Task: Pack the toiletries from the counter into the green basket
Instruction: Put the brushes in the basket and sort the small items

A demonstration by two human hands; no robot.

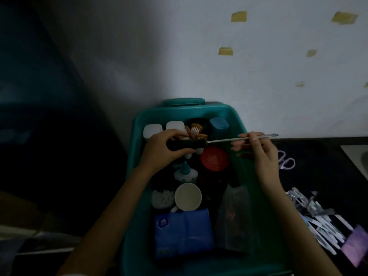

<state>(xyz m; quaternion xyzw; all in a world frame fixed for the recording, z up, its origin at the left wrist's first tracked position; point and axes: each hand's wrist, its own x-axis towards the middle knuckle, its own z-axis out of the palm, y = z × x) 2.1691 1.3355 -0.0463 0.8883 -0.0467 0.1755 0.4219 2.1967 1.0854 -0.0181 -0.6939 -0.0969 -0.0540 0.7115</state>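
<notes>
- Holding a comb [187,145] level over the basket [184,109], we have our left hand [159,150] wrapped round its black body and our right hand [262,154] pinching its thin metal tail between thumb and fingertips. We take it for a tail comb, though the dim light leaves that unsure.
- The comb hangs above the far half of the basket, over a red lid [214,159] and some brushes. We cannot tell whether it touches any of them.
- We judge the step in hand to be placing this one item, with the packing well along: bottles stand at the far end, a cup [188,196] sits mid-basket and a blue pack [183,234] lies nearest us.
- The next move calls for a free slot. The basket is crowded, so the comb probably has to go in lengthwise along the right wall or tail-down between the bottles. The right hand should let go first so the tail does not snag.
- More is left to pack: scissors [286,161] and a pile [318,218] of white-handled items lie on the counter [318,156], right of the basket.
- The counter is dark, and the basket sits on it against a pale wall [219,66] with small yellow patches. The edge of a sink [358,158] shows at far right. To the left the room is too dark to read.
</notes>
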